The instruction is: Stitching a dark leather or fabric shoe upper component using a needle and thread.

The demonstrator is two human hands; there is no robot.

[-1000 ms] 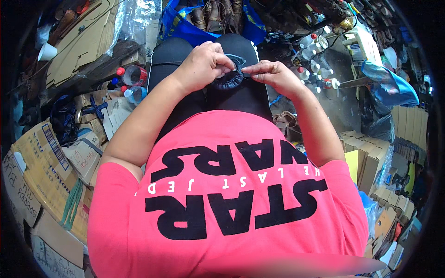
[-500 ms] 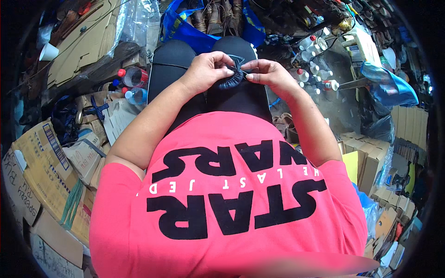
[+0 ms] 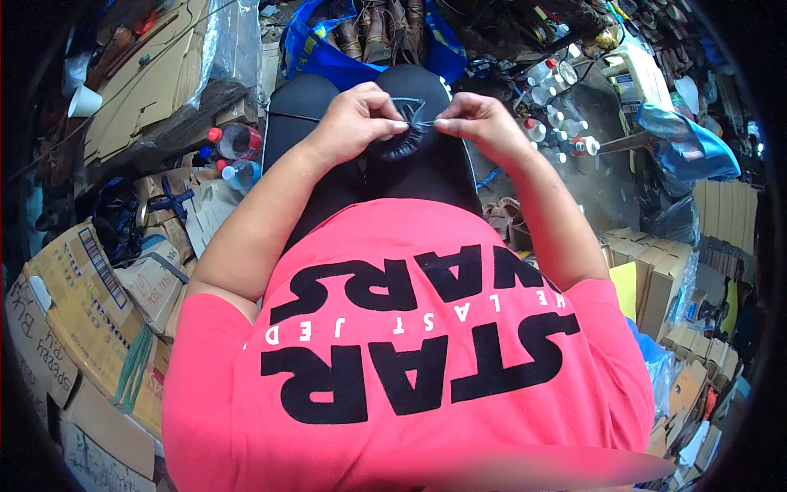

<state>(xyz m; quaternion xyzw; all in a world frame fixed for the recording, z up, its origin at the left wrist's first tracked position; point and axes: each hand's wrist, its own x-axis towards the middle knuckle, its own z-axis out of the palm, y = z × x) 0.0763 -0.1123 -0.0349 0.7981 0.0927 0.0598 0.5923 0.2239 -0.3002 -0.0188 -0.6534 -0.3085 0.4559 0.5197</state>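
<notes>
A black shoe piece (image 3: 398, 148) with a puckered, stitched-looking edge rests on my right thigh, between my hands. My left hand (image 3: 357, 123) is closed in a pinch at its upper left edge. On the other side, my right hand (image 3: 484, 129) pinches a thin thread (image 3: 428, 123), which runs taut toward the shoe piece. A dark strap (image 3: 293, 117) crosses my left thigh toward the left hand. The parts under my fingertips are hidden.
Beyond my knees stands a blue bag (image 3: 310, 49) with brown leather shoes (image 3: 379, 37). Plastic bottles (image 3: 238, 141) lie to the left, more bottles (image 3: 551, 107) to the right. Cardboard boxes (image 3: 78, 279) crowd the left side; flat cartons (image 3: 648, 262) stand at right.
My right hand has drawn slightly right, away from the shoe piece, and the thread between them is now stretched. The left hand stays at the piece's edge.
</notes>
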